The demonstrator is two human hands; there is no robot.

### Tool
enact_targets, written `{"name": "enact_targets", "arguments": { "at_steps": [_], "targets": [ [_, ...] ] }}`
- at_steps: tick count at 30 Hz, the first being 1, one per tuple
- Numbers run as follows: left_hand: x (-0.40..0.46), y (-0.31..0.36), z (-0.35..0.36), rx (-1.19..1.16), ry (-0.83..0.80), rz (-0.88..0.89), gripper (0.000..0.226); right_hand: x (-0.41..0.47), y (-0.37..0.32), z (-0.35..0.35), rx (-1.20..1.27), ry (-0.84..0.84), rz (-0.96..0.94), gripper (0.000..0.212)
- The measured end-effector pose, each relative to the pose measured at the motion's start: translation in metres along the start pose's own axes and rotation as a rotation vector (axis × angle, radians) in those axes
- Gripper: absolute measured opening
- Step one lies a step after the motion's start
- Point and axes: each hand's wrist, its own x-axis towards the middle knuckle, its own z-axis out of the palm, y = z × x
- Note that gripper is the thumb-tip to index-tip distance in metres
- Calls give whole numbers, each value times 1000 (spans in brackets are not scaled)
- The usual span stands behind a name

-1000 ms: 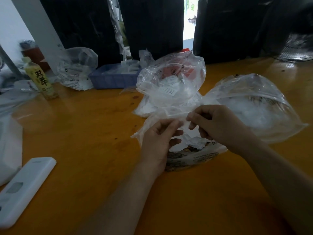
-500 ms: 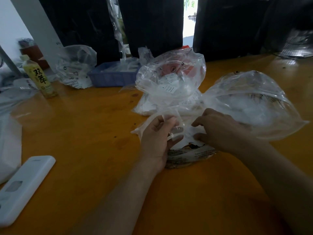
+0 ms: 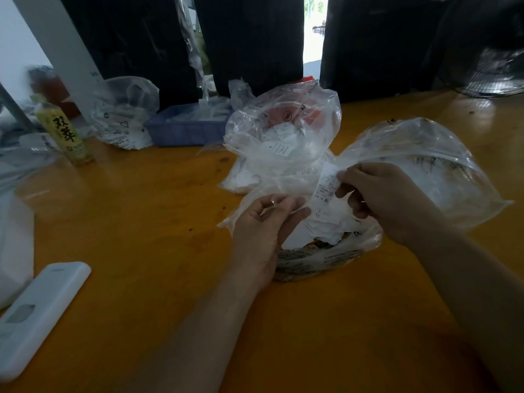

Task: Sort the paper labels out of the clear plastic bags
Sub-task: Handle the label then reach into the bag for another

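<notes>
Step in hand, as I judge it: drawing one paper label [image 3: 326, 184] out of a small clear bag [image 3: 279, 191]. My right hand [image 3: 380, 199] pinches the label's right edge between thumb and fingertips, just above the near pile of loose labels [image 3: 323, 225]. My left hand [image 3: 263, 225] grips the small clear bag in curled fingers. Next, the label must come free and drop onto the pile. Count: two hands, one held label, three large bags around the pile; four counting the far-left one.

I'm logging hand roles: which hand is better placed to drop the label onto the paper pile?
Right. The right hand already pinches the paper label above the pile of labels; the left hand holds the small clear bag.
</notes>
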Motion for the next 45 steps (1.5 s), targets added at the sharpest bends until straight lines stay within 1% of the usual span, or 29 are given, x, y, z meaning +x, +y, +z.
{"name": "enact_targets", "arguments": {
  "at_steps": [2, 6, 9, 11, 12, 13, 16, 17, 18, 20, 22, 25, 28, 35, 45],
  "targets": [
    [1, 0, 0, 0, 2, -9, 7, 1, 0, -2, 61, -10, 0, 22],
    [-1, -1, -2, 72, -16, 28, 10, 2, 1, -5, 167, -66, -20, 9],
    [-2, -2, -2, 118, -25, 40, 9, 4, 2, -7, 179, -93, -63, 17],
    [-2, -3, -2, 133, -31, 62, 11, 6, 2, -8, 222, -71, -101, 5],
    [-1, -4, -2, 135, -35, 75, 15, 6, 3, -7, 255, -60, -124, 6],
    [-1, -5, -2, 133, -38, 84, 17, 6, 2, -5, 291, -61, -143, 12],
    [-1, -7, -3, 149, -65, 96, 23, 2, 0, 0, 371, -81, -201, 38],
    [-2, -7, -3, 163, -73, 101, 25, -1, -3, 1, 354, -83, -219, 39],
    [-2, -7, -3, 180, -78, 108, 25, -3, -5, 2, 319, -81, -240, 35],
    [-3, -7, -4, 218, -86, 126, 23, -7, -8, 4, 240, -68, -286, 18],
    [-3, -6, -4, 242, -95, 131, 21, -10, -11, 5, 145, -40, -333, 12],
    [-4, -6, -6, 257, -102, 123, 21, -14, -13, 6, 9, -24, -383, 12],
    [-3, -6, -6, 303, -110, 129, 21, -14, -13, 7, -71, -21, -388, 12],
    [-3, -7, -7, 296, -114, 121, 20, -14, -12, 10, -180, 8, -425, 14],
    [0, -9, -7, 335, -100, 110, 23, -14, -10, 12, -225, 13, -445, 13]
  ]
}}
